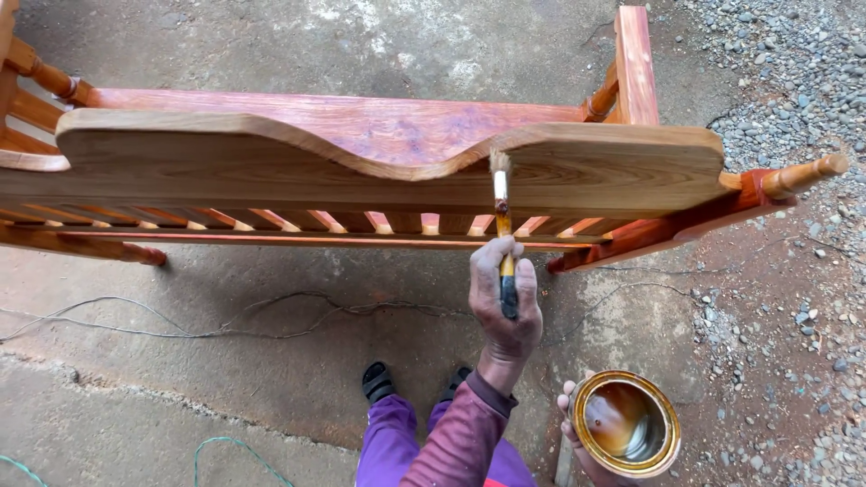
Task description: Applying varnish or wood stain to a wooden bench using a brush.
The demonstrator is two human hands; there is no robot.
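Nearest the camera: purple trouser legs [390, 446] and a maroon sleeve [460, 437], with two dark shoes [378, 381] on the concrete floor [180, 361] below. Largest item is the wooden bench [361, 171], standing across the upper frame with its curved backrest board [271, 158] toward the viewer; the seat behind it reads reddish and glossy, while the backrest face looks paler and duller, so the finish appears uneven between the two. Spindles [379, 221] run along under the board, and a turned arm end [806, 176] projects at right over the gravel [794, 90]. A thin wire [225, 316] trails across the floor beneath. The round metal tin [626, 424], holding amber liquid, sits low at lower right in the left hand [577, 424], fingers curled on its rim, grip closed round it; held close, presumably so the brush can reach it easily. The right hand [505, 307] has its grip wrapped tight on the paintbrush [502, 225] handle, arm extended forward. Bristles [499, 162] touch the top edge of the backrest near its right hump, brush held near upright so the tip meets the edge squarely.
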